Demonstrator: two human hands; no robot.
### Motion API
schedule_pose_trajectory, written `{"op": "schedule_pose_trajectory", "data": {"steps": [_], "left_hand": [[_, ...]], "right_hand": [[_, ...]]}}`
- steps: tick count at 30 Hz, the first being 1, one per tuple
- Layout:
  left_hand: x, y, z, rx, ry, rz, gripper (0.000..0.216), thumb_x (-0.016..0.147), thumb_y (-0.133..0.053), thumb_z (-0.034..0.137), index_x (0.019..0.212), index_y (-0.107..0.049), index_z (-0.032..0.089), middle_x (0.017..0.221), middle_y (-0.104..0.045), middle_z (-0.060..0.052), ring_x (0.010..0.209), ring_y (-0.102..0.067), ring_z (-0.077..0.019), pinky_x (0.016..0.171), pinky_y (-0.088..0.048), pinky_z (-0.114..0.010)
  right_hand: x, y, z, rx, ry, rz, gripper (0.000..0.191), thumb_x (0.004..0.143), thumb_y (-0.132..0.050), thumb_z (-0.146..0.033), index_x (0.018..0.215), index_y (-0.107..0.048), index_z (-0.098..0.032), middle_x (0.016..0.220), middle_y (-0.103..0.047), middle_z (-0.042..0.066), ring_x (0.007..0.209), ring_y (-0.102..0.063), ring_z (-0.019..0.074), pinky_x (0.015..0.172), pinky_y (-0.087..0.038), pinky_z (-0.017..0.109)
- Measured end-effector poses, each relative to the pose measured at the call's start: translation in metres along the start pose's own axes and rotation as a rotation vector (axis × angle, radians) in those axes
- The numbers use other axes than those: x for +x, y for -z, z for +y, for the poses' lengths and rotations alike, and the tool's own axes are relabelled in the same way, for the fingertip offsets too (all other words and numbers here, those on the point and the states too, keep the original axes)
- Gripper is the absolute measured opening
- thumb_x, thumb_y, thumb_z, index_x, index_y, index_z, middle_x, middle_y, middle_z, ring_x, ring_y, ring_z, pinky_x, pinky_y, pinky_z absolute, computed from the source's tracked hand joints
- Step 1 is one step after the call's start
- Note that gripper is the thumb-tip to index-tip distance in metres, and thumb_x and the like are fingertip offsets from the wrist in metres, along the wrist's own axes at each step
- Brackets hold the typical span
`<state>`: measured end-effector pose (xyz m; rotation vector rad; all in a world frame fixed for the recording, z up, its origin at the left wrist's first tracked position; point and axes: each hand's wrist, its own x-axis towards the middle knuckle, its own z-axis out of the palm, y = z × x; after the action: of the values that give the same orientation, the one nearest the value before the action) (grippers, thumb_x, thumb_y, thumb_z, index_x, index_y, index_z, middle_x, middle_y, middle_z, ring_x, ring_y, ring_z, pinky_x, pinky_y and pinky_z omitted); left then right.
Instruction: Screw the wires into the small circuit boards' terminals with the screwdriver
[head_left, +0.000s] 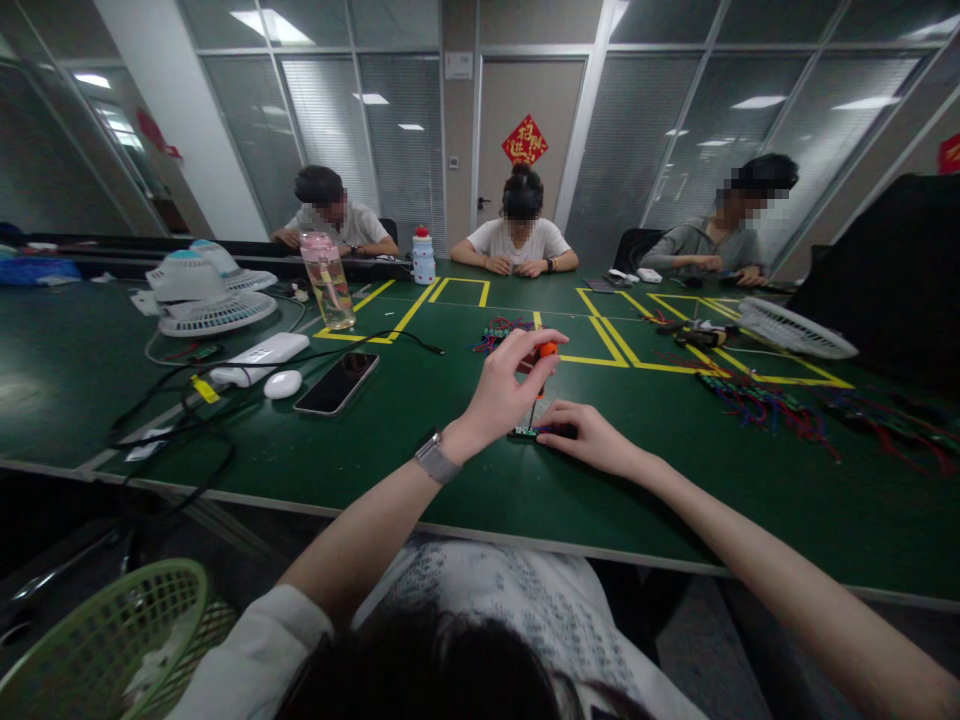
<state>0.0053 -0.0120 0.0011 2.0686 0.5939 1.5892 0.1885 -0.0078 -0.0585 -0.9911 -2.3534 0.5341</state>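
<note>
Holding small circuit board (527, 432) down on green surface (450, 470) with right hand (592, 438), grip pinching its end. Pinching orange screwdriver (546, 352) upright over it in left hand (506, 385). Looks mid-job, tip on the board. More wired boards (750, 400) heaped further back, can't tell if done.

I see a dark green table (450, 470) marked with yellow tape (600, 345) boxes. At 12 o'clock, close in, lies a small green board (525, 432), with a wire bundle (499, 333) beyond it. At 10 o'clock sit a black phone (337, 383), a white puck (283, 384), a power strip (259, 357), loose black cables (172, 400), two white fans (210, 295) and a pink-capped bottle (328, 281). At 2 o'clock lie red-wired boards (757, 405) and another fan (796, 328).
</note>
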Motion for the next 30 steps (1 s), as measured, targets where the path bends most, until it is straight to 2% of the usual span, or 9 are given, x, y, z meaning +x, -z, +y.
{"op": "schedule_pose_trajectory", "data": {"steps": [18, 30], "left_hand": [[-0.0001, -0.0002, 0.0005, 0.015, -0.018, -0.002, 0.018, 0.092, -0.051, 0.026, 0.107, -0.061, 0.02, 0.101, -0.059, -0.004, 0.074, -0.064, -0.0089, 0.069, -0.053, -0.021], [-0.0002, -0.0007, -0.0004, -0.005, -0.015, 0.0, 0.018, 0.092, -0.052, 0.024, 0.106, -0.061, 0.019, 0.096, -0.057, -0.003, 0.074, -0.065, -0.0088, 0.069, -0.054, -0.02]], "right_hand": [[0.0001, 0.0011, -0.001, -0.002, 0.001, -0.009, 0.02, 0.086, -0.061, -0.031, 0.097, -0.072, -0.019, 0.09, -0.064, 0.006, 0.079, -0.06, 0.0179, 0.073, -0.049, 0.031], [0.0, 0.0002, 0.0005, -0.018, 0.012, -0.002, 0.021, 0.087, -0.061, -0.032, 0.097, -0.072, -0.018, 0.088, -0.064, 0.006, 0.079, -0.06, 0.0183, 0.072, -0.048, 0.03]]}}
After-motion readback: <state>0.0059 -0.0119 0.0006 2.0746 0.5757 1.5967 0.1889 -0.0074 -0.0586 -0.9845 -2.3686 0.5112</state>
